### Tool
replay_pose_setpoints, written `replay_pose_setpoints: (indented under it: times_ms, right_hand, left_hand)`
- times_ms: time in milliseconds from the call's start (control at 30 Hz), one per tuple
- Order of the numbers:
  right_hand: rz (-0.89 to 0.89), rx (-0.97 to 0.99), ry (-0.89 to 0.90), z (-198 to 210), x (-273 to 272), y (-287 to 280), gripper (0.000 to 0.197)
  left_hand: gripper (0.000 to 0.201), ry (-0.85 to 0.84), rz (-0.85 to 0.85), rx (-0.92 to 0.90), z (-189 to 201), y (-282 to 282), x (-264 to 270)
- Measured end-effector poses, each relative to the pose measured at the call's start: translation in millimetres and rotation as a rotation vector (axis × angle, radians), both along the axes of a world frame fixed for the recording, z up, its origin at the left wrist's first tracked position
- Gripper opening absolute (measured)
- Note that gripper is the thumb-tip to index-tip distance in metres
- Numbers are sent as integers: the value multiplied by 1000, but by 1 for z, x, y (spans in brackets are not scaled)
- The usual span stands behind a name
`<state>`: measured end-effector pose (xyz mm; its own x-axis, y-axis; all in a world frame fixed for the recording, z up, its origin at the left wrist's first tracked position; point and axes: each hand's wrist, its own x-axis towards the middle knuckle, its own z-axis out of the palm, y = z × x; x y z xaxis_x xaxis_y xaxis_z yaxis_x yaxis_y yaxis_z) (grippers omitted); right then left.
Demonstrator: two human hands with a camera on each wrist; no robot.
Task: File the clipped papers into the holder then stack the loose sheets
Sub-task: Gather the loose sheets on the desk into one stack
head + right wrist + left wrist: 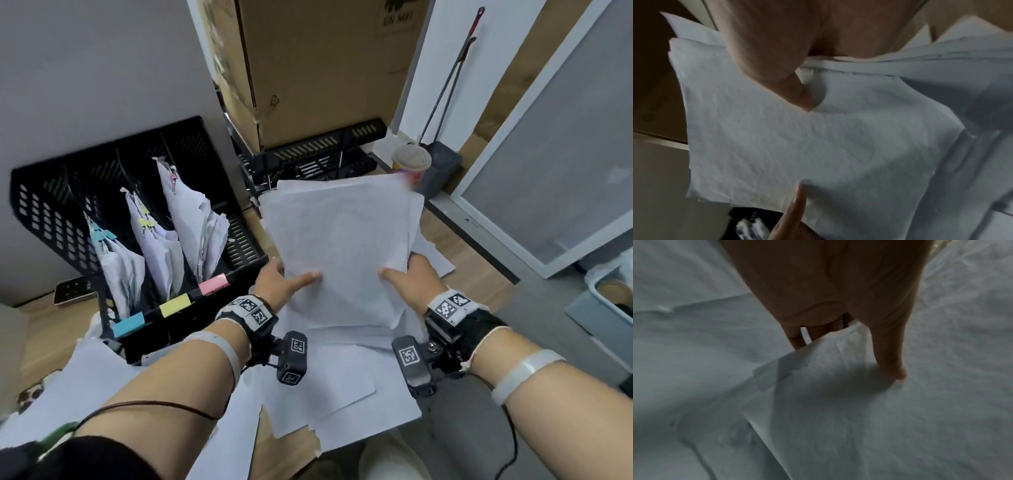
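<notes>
- Fingers of the left hand [278, 283] and right hand [415, 277] lie hidden behind the loose sheets [342, 236].
- The cardboard box [318, 68] is cut off at the top.

The wooden surface [41, 346] carries a black mesh file holder [44, 219] at the left, which stands directly on it; loose white sheets [342, 394] lie spread over its near part, some overlapping, one hanging past the front edge; more sheets [85, 377] lie in front of the holder; a power strip [70, 290] lies behind the holder, near the wall.
</notes>
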<state>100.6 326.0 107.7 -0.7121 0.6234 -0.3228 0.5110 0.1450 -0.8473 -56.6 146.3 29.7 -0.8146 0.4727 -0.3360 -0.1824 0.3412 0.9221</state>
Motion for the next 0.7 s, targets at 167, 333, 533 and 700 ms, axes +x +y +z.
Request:
replay_pose_setpoints:
  times_ms: [167, 333, 533, 700]
  right_hand:
    - [-213, 33, 236, 32, -6, 4, 18]
    - [-334, 3, 168, -5, 9, 1, 32]
    - [-445, -164, 54, -39, 21, 10, 50]
    - [-496, -263, 31, -45, 19, 28, 45]
  left_hand:
    - [42, 20, 11, 368, 49, 19, -7]
    - [33, 58, -78, 407, 33, 21, 7]
    - [45, -1, -84, 358, 8, 34, 21]
    - [33, -113, -57, 341, 9, 51, 20]
